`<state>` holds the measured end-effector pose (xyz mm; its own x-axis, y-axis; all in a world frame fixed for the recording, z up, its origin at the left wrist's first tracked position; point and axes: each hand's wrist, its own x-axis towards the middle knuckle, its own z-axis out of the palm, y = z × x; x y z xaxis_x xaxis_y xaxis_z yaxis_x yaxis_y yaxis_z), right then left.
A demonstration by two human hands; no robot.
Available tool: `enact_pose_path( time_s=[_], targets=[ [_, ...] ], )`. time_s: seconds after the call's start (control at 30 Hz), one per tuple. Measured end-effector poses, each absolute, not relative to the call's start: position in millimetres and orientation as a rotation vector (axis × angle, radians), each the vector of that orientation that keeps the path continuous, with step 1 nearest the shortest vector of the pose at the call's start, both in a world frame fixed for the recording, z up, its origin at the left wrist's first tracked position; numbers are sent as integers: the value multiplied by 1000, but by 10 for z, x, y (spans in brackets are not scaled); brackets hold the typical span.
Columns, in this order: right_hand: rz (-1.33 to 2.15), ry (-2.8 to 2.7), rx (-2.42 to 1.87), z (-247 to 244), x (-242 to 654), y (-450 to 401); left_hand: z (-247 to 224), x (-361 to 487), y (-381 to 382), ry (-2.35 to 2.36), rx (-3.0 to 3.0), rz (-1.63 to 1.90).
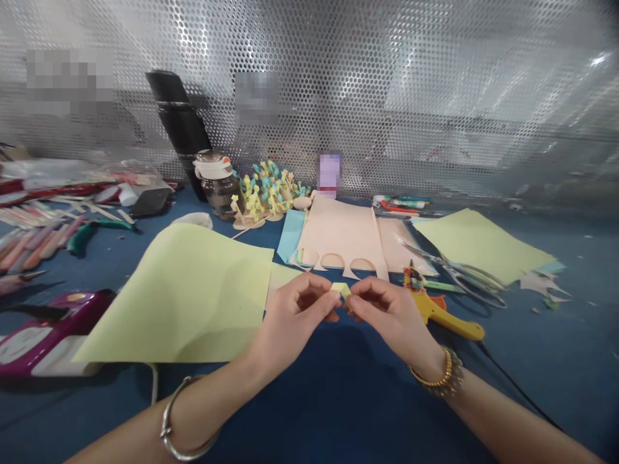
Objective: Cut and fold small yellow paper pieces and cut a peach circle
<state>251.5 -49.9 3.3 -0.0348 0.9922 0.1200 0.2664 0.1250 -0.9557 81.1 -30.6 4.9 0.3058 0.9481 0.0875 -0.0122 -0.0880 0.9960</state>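
Note:
Between my two hands, over the blue table, is a small folded piece of pale yellow paper (340, 287). My left hand (297, 309) pinches its left end between thumb and fingers. The other end is pinched by my right hand (387, 312). Under and beside my left forearm lies a large pale yellow-green sheet (203, 290), curled at its far left corner. Just beyond my fingers rest pink paper sheets (341, 225) with round pieces cut from the near edge. A yellow glue gun (445, 316) lies right of my right hand, its cord running toward the front.
Scissors (464, 274) and yellow-green sheets (483, 245) lie at the right. Behind stand small yellow and blue paper shapes on sticks (268, 190), a brown bottle (218, 187) and a tall black bottle (178, 122). A purple device (68, 322), green pliers (91, 233) and markers are at left.

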Motion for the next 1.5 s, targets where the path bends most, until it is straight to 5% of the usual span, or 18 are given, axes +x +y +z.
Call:
enact_pose_path(
  time_s=[0.5, 1.0, 1.5],
  targets=[
    [1124, -1451, -1132, 42, 2519, -521, -17, 809, -308, 904, 2054, 1259],
    [861, -1372, -1171, 44, 2511, -532, 92, 846, -298, 912, 1404, 976],
    [636, -1483, -1134, 34, 2485, -563, 50, 831, -286, 976, 1394, 1097]
  ],
)
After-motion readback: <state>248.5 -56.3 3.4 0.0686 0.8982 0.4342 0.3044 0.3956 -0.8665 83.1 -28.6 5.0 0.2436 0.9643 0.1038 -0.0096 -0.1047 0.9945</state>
